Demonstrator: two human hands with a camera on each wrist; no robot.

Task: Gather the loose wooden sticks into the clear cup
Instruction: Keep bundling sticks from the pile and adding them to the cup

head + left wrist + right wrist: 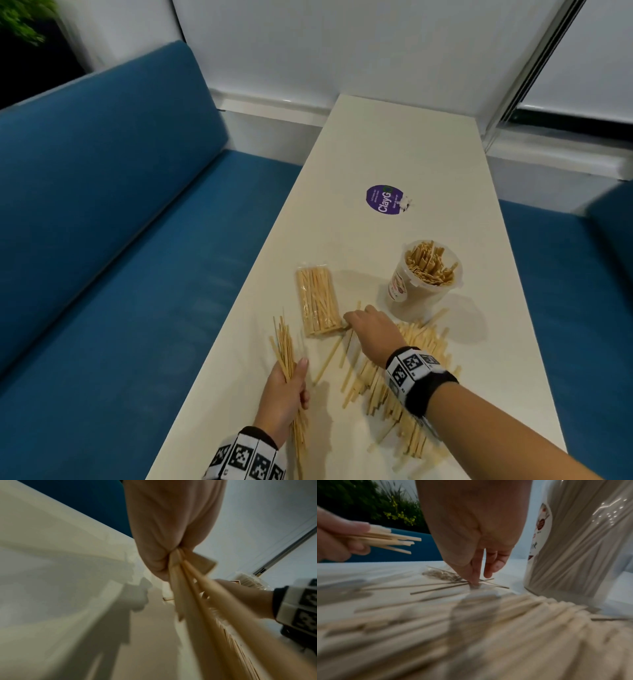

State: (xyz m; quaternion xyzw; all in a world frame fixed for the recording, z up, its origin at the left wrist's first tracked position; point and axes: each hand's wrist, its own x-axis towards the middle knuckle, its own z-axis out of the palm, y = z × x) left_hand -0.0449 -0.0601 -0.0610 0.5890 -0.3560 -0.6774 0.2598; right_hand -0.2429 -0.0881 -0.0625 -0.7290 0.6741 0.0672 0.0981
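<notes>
A clear cup stands on the white table, packed with upright wooden sticks. A wide pile of loose sticks lies in front of it, under my right forearm. My left hand grips a bundle of thin sticks near the table's left edge. My right hand reaches down left of the cup. Its thumb and forefinger tips meet on a few thin sticks lying crossed on the table.
A clear plastic packet of sticks lies just beyond my right hand's fingers. A round purple sticker sits farther up the table. Blue bench seats flank the narrow table on both sides.
</notes>
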